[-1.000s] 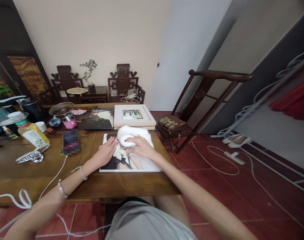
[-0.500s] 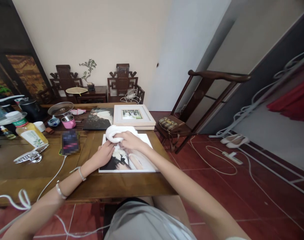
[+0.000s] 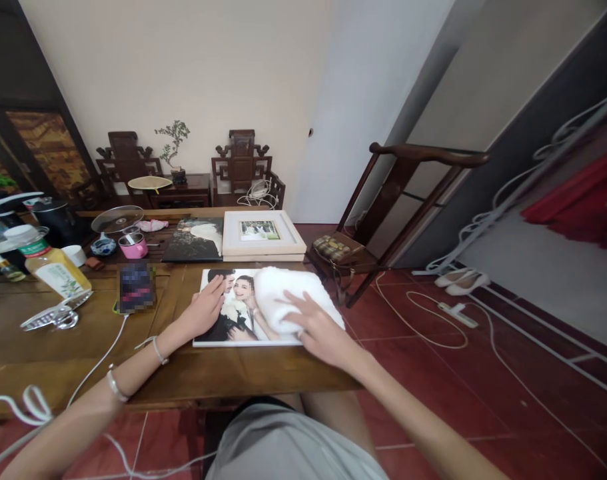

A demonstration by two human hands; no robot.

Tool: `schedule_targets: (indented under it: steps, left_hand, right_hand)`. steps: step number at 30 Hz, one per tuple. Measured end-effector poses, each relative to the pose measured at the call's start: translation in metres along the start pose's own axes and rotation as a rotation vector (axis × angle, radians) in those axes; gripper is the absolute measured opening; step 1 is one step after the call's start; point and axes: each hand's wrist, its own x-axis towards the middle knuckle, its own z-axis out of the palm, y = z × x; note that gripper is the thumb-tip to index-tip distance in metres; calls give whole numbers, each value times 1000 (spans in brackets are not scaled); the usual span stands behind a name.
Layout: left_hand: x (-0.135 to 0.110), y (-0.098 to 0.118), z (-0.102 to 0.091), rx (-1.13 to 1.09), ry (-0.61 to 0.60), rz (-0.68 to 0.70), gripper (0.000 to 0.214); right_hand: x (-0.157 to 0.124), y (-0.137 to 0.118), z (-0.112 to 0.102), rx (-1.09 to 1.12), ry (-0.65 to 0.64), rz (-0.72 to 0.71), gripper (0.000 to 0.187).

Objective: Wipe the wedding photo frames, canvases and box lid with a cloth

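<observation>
- Well left of the photo panel (image 3: 240, 319): a smooth bottle (image 3: 58, 270) of golden liquid and a shiny claw clip (image 3: 58, 315).
- Left of the panel, nearer: a dark, blurred device (image 3: 136, 287) on a white cable (image 3: 98, 363), with a span of wood between.
- On the panel's left part: the left hand (image 3: 207, 310), fingers stretched flat and close together.
- The panel itself: flat on the brown wooden worktop (image 3: 233, 373), thin, white-edged, printed with a couple; a wood strip separates its near edge from the front edge.
- Just behind the panel: a dark photo board (image 3: 193, 243), then stacked pale frames (image 3: 263, 249).
- Over the panel's right part: a fluffy, folded white cloth (image 3: 296, 281), beneath the right hand (image 3: 323, 333), fingers spread apart.
- Right of the panel: red tiled floor (image 3: 413, 387), beyond the worktop's end.
</observation>
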Motion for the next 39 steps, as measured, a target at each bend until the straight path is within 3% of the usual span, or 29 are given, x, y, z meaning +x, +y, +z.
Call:
schedule_targets:
  steps: [4,7,10,16,20,24,30,33,36,39]
  left_hand:
    - [-2,2,0,25,-31,-28,54]
    - [-3,2,0,42,-46,-19,56]
    - [-3,1,1,46,-42,-3,55]
    - [-3,2,0,58,-70,-24,55]
    - [-3,2,0,40,-56,-33,54]
    - [-3,1,3,24,-21,-22,52]
    - [-3,3,2,32,-10,-14,52]
    - [-3,5,-1,38,-32,-17,52]
    - [-3,6,-3,59,-64,-23,53]
    - [-2,6,-4,59,-85,-27,53]
  right_hand:
    - [-38,-37,-6,22,-67,-107,57]
    - [-44,-40,-8,47,-84,-143,56]
    - [-24,-18,-9,72,-62,-101,60]
    - [48,50,-7,85,40,-8,56]
    - [69,66,-2,103,96,11,54]
    - [45,46,3,88,92,27,54]
    - [-30,-8,-1,73,10,-60,57]
    - [-55,-26,-3,53,-36,-104,51]
    - [-59,-29,-2,31,-44,-139,48]
    - [-44,-19,0,36,-36,-136,53]
